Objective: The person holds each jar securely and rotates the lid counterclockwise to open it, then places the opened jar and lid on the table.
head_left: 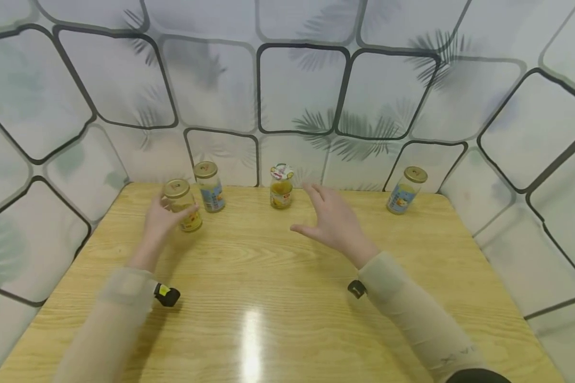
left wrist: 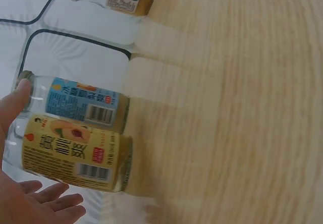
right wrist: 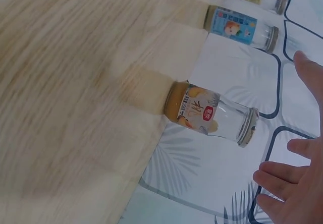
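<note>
My left hand [head_left: 159, 219] is around a glass jar with a gold lid and a yellow peach label [left wrist: 70, 151]. In the left wrist view the thumb lies on one side and the spread fingers on the other, loose and not curled round it. Just behind stands a blue-labelled jar [head_left: 213, 196], also gold-lidded. My right hand [head_left: 336, 221] hovers with fingers extended and thumb apart, holding nothing. Nearest to it is a smaller-looking jar with a white patterned lid [head_left: 281, 192], whose pale fruit label [right wrist: 198, 109] shows in the right wrist view.
Another blue-labelled jar [head_left: 403, 196] stands at the back right of the wooden table [head_left: 278, 276]. Walls with a stone-outline and leaf pattern [head_left: 302, 90] enclose the back and both sides. Small black devices [head_left: 357, 289] are worn at the wrists.
</note>
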`<state>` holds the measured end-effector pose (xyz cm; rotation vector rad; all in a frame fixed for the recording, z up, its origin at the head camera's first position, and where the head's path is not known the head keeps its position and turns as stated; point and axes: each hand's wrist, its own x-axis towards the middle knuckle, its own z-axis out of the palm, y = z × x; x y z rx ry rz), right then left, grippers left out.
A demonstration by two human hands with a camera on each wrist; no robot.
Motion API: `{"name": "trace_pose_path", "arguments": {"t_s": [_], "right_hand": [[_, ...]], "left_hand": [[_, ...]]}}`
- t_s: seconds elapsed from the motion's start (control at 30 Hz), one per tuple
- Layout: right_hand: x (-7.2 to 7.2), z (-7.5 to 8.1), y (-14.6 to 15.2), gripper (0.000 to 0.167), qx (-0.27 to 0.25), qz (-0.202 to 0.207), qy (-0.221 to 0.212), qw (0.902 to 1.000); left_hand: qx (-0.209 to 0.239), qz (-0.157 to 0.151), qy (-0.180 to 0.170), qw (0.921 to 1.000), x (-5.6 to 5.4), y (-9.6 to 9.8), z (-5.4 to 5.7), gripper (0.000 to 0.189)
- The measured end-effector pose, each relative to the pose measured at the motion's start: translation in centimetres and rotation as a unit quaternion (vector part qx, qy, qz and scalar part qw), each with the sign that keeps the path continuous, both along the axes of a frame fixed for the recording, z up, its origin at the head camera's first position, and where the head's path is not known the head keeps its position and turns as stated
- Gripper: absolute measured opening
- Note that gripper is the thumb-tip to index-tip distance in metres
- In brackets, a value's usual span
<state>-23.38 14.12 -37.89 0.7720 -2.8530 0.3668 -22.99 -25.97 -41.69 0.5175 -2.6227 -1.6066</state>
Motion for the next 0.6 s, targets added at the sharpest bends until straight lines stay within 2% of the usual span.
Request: {"name": "trace_pose_path", "arguments": {"t_s": [0.2, 0.33, 0.6], "right_hand": [[0.4, -0.6, -0.3, 0.109, -0.013, -0.004, -0.015, 0.9998], [0.5, -1.0, -0.4, 0.110, -0.017, 0.001, -0.020, 0.9997], [0.6, -1.9, -0.4, 0.109, -0.016, 0.004, -0.021, 0.9997]], "left_hand": [[0.006, -0.003, 0.004, 1.0000, 0.0, 0.4, -1.4, 0.104], [0.022, 0.009, 0.017, 0.9996, -0.1, 0.9, -2.1, 0.098], [0.015, 0.033, 0.021, 0.9991, -0.4, 1.1, -2.8, 0.088]]}}
